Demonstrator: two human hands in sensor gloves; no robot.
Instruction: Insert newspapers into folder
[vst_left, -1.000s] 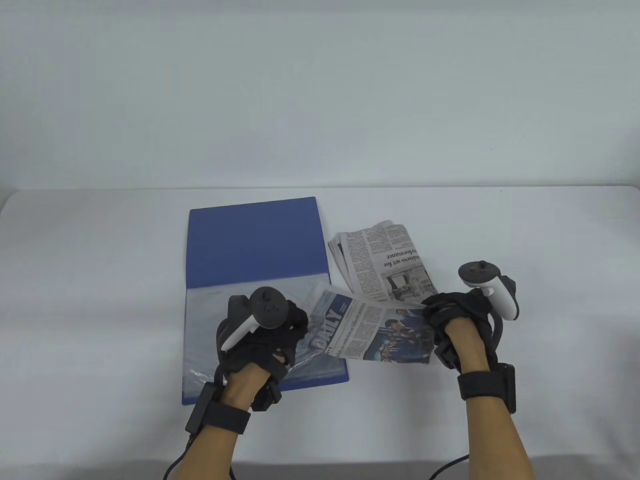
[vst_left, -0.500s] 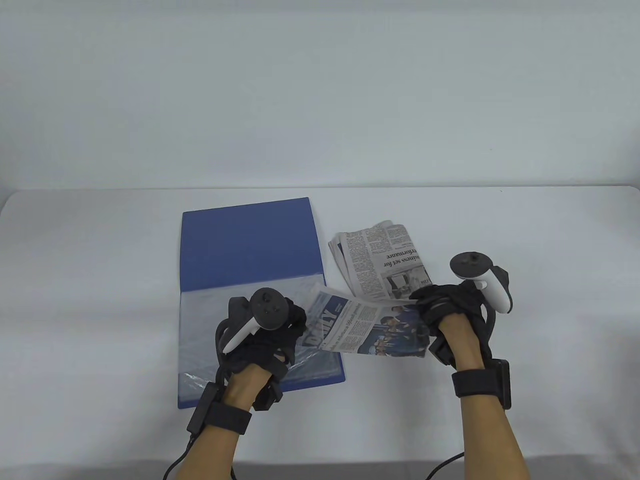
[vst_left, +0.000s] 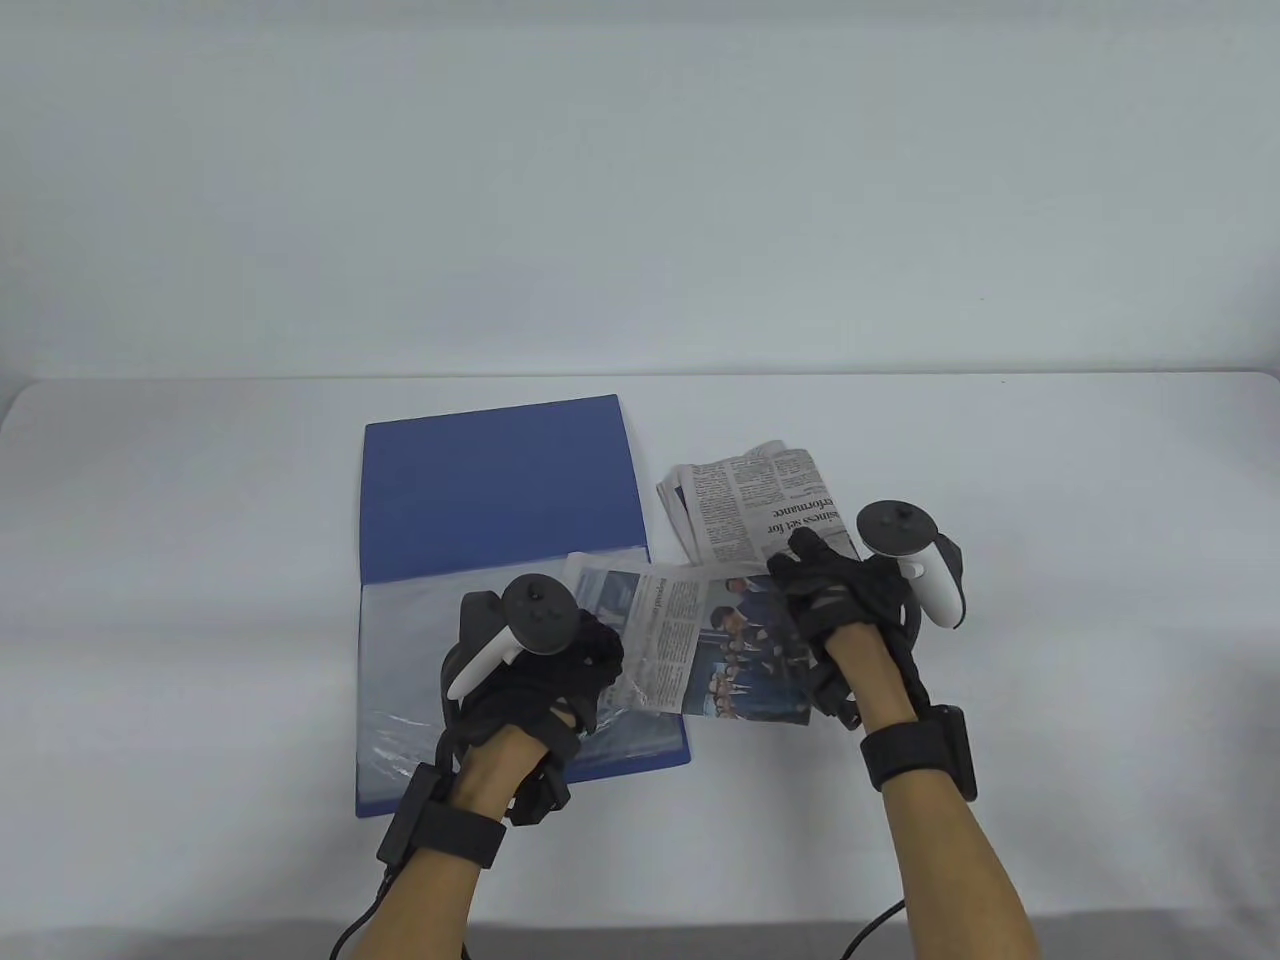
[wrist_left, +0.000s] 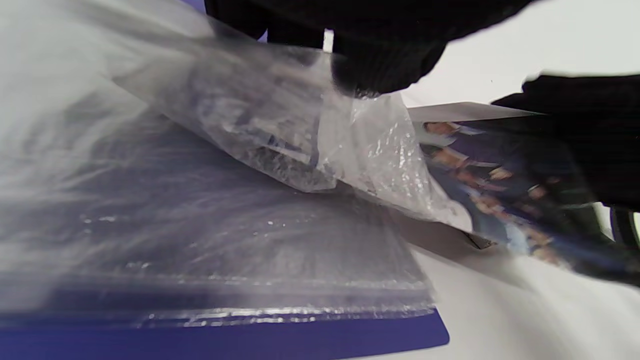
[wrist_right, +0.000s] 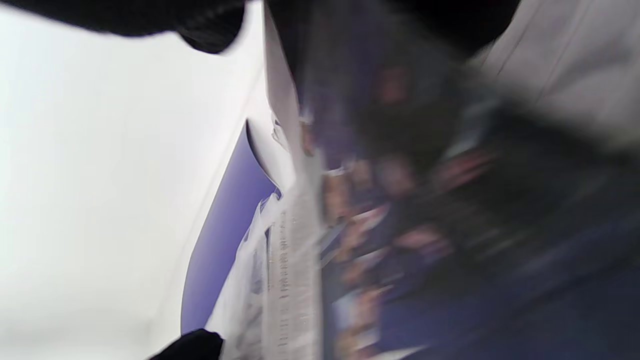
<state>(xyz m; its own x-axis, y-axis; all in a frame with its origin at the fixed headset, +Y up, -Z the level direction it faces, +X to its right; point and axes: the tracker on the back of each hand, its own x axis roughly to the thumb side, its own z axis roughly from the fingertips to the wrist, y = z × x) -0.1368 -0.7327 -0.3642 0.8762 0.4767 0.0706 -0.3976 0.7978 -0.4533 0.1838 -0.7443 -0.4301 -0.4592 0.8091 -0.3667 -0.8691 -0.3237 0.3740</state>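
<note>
Table view: newspaper (vst_left: 700, 640) edge inside folder (vst_left: 500, 490) sleeve (vst_left: 420, 660).

Folded newspaper (vst_left: 700, 640) half inside open blue folder's (vst_left: 500, 490) sleeve.

right hand (vst_left: 850, 600) shifted left, newspaper (vst_left: 700, 640) deeper into sleeve (vst_left: 420, 660)

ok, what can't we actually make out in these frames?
- Table view: how far the newspaper sits inside the plastic sleeve; the left hand covers the opening.
- Right wrist view: the newspaper print; motion blur, glove close to the lens.
- Left wrist view: the left hand's fingers are cut off by the top edge.
- Table view: the right hand hides its grip on the paper.
- The loose newspaper stack: sheet count is too small to tell.
</note>
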